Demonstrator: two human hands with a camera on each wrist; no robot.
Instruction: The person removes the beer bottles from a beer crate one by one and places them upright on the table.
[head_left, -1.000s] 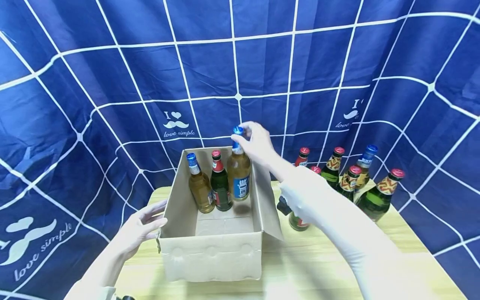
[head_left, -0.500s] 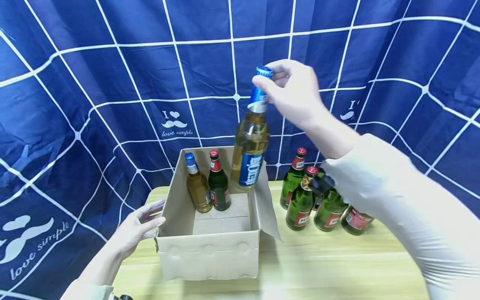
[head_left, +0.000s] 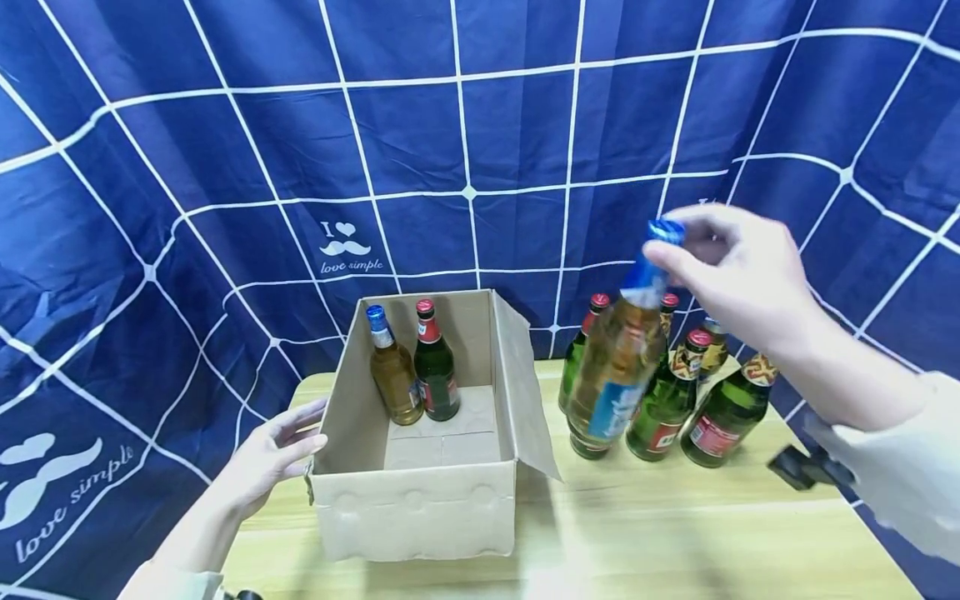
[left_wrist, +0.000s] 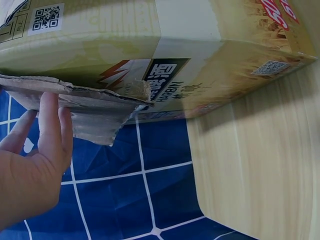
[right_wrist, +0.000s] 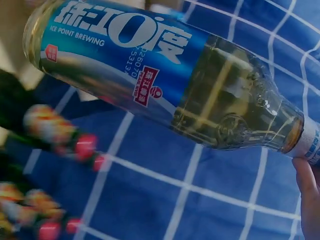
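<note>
My right hand grips a clear beer bottle by its blue-foiled neck, just under the cap. The bottle is tilted, held over the right side of the table and overlapping other bottles in the head view. Its blue label shows large in the right wrist view. My left hand is at the left side of an uncovered cardboard box, its straight fingers against a torn flap. Inside the box stand a blue-capped amber bottle and a red-capped green bottle.
Several green bottles with red caps stand at the right of the table, with a blue-necked bottle behind them. The box's right flap sticks outward. A blue curtain with white lines hangs behind the wooden table.
My right hand has lifted the clear beer bottle up out of the box, then carried it right and lowered it near the other bottles. My left hand has stayed at the box.
</note>
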